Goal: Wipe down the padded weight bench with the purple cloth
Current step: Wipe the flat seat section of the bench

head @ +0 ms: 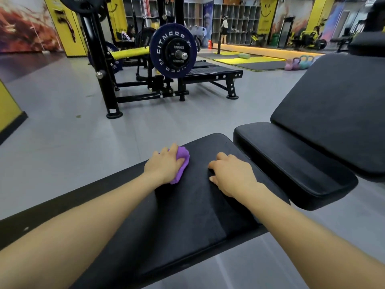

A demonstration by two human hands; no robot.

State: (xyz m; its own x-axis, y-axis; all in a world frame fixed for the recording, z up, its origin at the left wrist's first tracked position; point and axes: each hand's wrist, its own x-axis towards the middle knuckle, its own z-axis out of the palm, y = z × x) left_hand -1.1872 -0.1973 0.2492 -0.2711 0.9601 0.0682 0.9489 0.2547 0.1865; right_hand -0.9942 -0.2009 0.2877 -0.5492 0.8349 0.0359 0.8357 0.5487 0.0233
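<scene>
A black padded weight bench [193, 215] stretches from the lower left toward the centre of the head view. My left hand [164, 165] presses a bunched purple cloth [181, 163] onto the pad near its far end. The cloth shows past my fingers and along the right side of the hand. My right hand [231, 174] rests palm down on the same pad, just right of the cloth, with fingers curled against the surface and nothing in it. A second black seat pad [291, 161] and an inclined back pad [337, 113] lie to the right.
A black plate-loaded machine with a dark blue weight plate [173, 53] stands on the grey floor ahead. Yellow and black mats [250, 60] and coloured kettlebells [298, 63] lie at the back right. A person [224, 28] stands by the far lockers. A yellow wall edge [8, 109] is at left.
</scene>
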